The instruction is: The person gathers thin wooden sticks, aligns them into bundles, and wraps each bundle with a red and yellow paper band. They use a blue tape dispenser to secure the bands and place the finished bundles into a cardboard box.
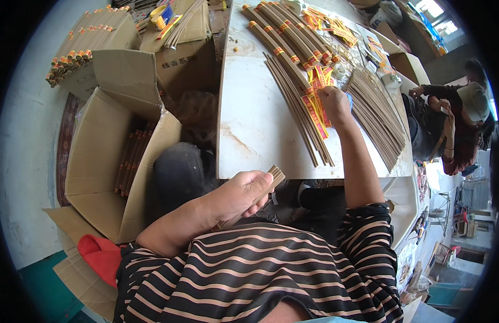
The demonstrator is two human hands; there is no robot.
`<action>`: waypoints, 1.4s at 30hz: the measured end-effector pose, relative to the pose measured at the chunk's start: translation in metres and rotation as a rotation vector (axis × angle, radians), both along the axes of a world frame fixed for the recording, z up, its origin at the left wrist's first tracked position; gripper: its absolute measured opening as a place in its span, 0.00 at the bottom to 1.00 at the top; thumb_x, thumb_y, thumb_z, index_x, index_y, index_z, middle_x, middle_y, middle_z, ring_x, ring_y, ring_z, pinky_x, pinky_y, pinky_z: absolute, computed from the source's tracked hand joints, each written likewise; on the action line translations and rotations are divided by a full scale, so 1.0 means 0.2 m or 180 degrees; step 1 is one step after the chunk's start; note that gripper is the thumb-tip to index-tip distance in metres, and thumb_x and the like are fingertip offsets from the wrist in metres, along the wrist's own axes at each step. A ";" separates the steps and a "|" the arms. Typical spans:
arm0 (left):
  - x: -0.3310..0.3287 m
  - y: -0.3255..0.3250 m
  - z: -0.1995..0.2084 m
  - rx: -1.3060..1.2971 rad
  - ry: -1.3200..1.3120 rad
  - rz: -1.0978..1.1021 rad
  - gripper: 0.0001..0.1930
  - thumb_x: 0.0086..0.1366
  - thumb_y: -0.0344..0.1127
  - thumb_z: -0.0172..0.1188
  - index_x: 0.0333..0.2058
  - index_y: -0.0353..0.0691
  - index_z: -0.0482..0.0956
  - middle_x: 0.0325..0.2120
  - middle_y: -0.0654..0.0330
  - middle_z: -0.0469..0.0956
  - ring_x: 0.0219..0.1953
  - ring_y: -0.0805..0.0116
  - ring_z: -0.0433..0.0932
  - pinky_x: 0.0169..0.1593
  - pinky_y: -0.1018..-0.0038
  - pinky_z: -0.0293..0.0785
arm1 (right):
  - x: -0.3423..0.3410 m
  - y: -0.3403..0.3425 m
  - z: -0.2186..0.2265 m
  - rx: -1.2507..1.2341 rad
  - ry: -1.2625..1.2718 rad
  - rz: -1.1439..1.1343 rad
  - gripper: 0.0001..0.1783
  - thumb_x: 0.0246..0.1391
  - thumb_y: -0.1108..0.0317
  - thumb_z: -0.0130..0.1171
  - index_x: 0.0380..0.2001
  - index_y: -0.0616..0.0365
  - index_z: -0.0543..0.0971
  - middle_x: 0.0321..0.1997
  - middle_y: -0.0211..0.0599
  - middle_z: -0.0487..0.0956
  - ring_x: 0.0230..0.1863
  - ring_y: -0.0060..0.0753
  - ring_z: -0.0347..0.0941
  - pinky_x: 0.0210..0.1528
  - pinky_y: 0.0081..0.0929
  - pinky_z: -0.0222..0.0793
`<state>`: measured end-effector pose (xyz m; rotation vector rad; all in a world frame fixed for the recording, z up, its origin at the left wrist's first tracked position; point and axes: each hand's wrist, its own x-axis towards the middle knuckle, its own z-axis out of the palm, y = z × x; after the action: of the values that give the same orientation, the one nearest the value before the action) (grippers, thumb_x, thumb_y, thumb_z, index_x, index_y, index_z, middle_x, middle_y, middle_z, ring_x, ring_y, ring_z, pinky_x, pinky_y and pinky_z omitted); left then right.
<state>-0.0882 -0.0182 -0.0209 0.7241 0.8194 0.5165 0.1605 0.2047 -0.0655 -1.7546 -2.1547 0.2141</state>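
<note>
White and stained, the counter [241, 153] ends just ahead of the person's lap, seemingly to keep what lies on it within arm's reach. Left of it, an open box [90, 148] holds rolls [132, 159] wrapped in red, set side by side, which probably saves space; its flaps stand out, leaving the mouth free.

Off the counter, in front of the striped shirt [249, 258], the left hand [248, 194] is curled around a bundle [276, 174] of thin brown sticks. Its fingers wrap the bundle and the thumb lies along it, likely to stop the sticks sliding apart; one end pokes out past the thumb, tilted up toward the counter.

Over the counter, the right hand [335, 105] is bent, fingers drawn in, at the red-and-yellow labels [315, 116]. Its fingertips are hidden, so whether it has hold of a label I cannot tell. These labels lie between two spreads of loose sticks, a narrow row [295, 110] to the left and a wide fan [376, 118] to the right, perhaps so that both materials are close together. Banded rolls [279, 32] lie alongside one another at the far end, apparently clear of the nearer work space.
</note>
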 end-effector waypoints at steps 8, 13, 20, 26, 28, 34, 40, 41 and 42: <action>0.02 -0.04 0.04 0.0070 -0.0038 -0.0007 0.20 0.67 0.52 0.41 0.32 0.39 0.66 0.16 0.67 0.64 0.16 0.82 0.61 0.19 0.86 0.61 | 0.04 -0.03 0.10 0.0164 0.0780 -0.0283 0.12 0.45 0.65 0.61 0.34 0.57 0.79 0.27 0.40 0.79 0.28 0.30 0.75 0.34 0.25 0.68; 0.05 -0.08 0.09 0.0182 0.0059 -0.0040 0.20 0.68 0.52 0.40 0.32 0.39 0.66 0.17 0.68 0.64 0.17 0.82 0.61 0.20 0.87 0.61 | 0.11 -0.12 0.21 -0.0039 0.1769 -0.0093 0.09 0.48 0.66 0.61 0.32 0.59 0.79 0.29 0.35 0.79 0.31 0.23 0.73 0.37 0.22 0.67; 0.08 -0.16 0.18 0.0553 0.0445 -0.0011 0.24 0.67 0.55 0.40 0.35 0.35 0.67 0.17 0.67 0.64 0.17 0.82 0.62 0.20 0.87 0.61 | 0.02 -0.72 0.49 -0.1020 0.3593 0.0428 0.08 0.52 0.72 0.57 0.35 0.66 0.76 0.30 0.30 0.76 0.31 0.17 0.70 0.35 0.15 0.66; 0.13 -0.23 0.21 0.0568 0.0320 0.0037 0.22 0.67 0.52 0.41 0.37 0.36 0.68 0.17 0.68 0.65 0.17 0.84 0.62 0.20 0.88 0.61 | -0.10 -1.29 0.52 -0.2361 0.3802 0.0099 0.08 0.53 0.66 0.59 0.28 0.61 0.76 0.20 0.22 0.70 0.17 0.09 0.58 0.18 0.09 0.52; 0.15 -0.24 0.23 0.0580 0.0332 0.0022 0.23 0.67 0.52 0.42 0.41 0.34 0.67 0.17 0.68 0.65 0.17 0.84 0.61 0.19 0.88 0.60 | -0.13 -1.36 0.53 -0.2189 0.3705 0.0100 0.09 0.52 0.66 0.60 0.27 0.62 0.75 0.21 0.22 0.71 0.19 0.09 0.59 0.19 0.09 0.54; 0.18 -0.28 0.26 0.0623 0.0322 0.0059 0.22 0.68 0.49 0.41 0.45 0.33 0.66 0.18 0.67 0.65 0.17 0.84 0.61 0.19 0.88 0.59 | -0.18 -1.40 0.51 -0.1527 0.3629 0.0085 0.10 0.52 0.66 0.60 0.25 0.61 0.73 0.20 0.23 0.72 0.17 0.09 0.59 0.17 0.08 0.53; 0.20 -0.29 0.26 0.0628 0.0375 0.0029 0.18 0.69 0.45 0.39 0.45 0.34 0.65 0.20 0.65 0.66 0.18 0.82 0.62 0.21 0.88 0.60 | -0.18 -1.42 0.49 -0.1321 0.3230 0.0083 0.11 0.52 0.66 0.60 0.26 0.65 0.75 0.20 0.30 0.75 0.21 0.12 0.66 0.22 0.12 0.65; 0.19 -0.29 0.26 0.0635 0.0363 0.0011 0.18 0.70 0.45 0.39 0.45 0.34 0.65 0.20 0.65 0.66 0.19 0.82 0.62 0.21 0.87 0.60 | -0.18 -1.42 0.49 -0.1308 0.3286 0.0091 0.12 0.52 0.66 0.59 0.26 0.65 0.74 0.20 0.30 0.75 0.21 0.12 0.66 0.21 0.12 0.64; 0.20 -0.29 0.26 0.0639 0.0345 -0.0008 0.18 0.70 0.45 0.39 0.45 0.35 0.65 0.20 0.65 0.66 0.19 0.82 0.62 0.21 0.87 0.60 | -0.18 -1.42 0.48 -0.1298 0.3338 0.0095 0.12 0.53 0.66 0.59 0.26 0.65 0.74 0.19 0.31 0.75 0.20 0.12 0.66 0.20 0.12 0.64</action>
<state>-0.0491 -0.0758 0.0310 0.9443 0.8751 0.5662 0.1238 -0.0799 0.0302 -1.2859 -1.3875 1.3156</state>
